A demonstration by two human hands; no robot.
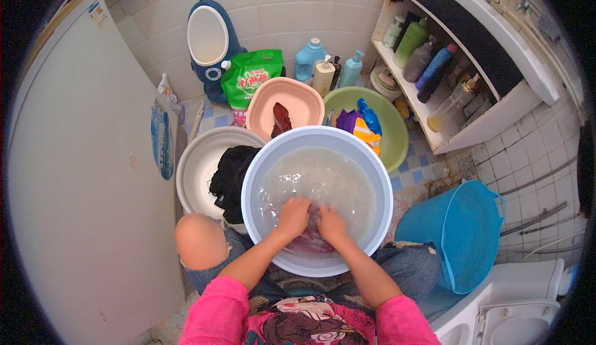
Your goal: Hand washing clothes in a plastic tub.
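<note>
In front of me a round pale blue plastic basin [250,177] holds cloudy, slightly sudsy water [335,170]. A dark red wet cloth [311,242] lies mostly under the water at the near side. My left hand [294,217] grips its left part, fingers curled down into the water. Close beside it, my right hand [331,226] grips the right part. A fold of the cloth rises between the two hands. The fingertips are partly hidden by water and blur.
A white basin [192,182] with black clothing [233,177] stands left. Behind are a pink basin [298,91] with a dark red garment [281,119] and a green basin [396,140] with colourful cloths. A blue bucket [472,233], toilet [521,293] and bottle shelf [440,135] line the right.
</note>
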